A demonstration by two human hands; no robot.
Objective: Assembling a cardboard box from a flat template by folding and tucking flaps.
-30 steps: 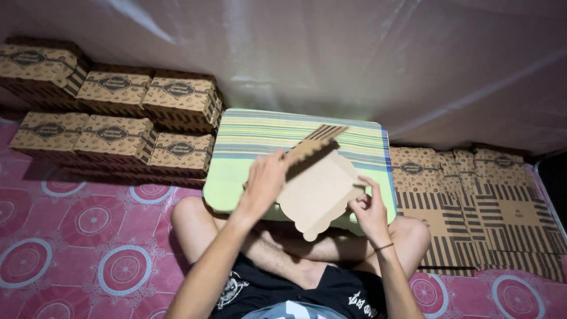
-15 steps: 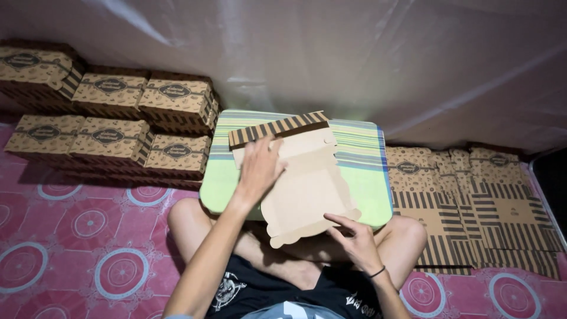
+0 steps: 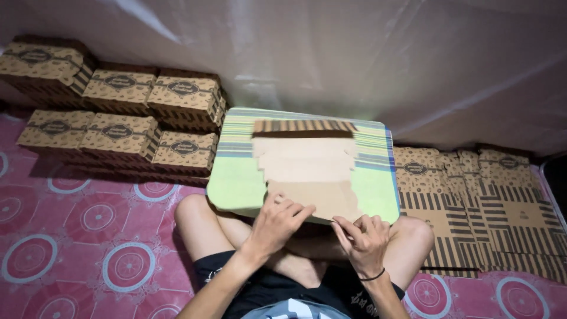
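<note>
Left hand (image 3: 277, 221) curled over near edge of flat brown cardboard box blank (image 3: 307, 171), fingers pressing down; blank spread on striped green tabletop (image 3: 236, 183), striped flap farthest away, long axis running away from body. Right hand (image 3: 363, 236) pinching near right corner, equally close.

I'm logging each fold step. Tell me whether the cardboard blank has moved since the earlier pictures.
Yes. The cardboard blank, earlier tilted up in both hands, now lies flat on the striped tray table, with left hand and right hand at its near edge.
</note>
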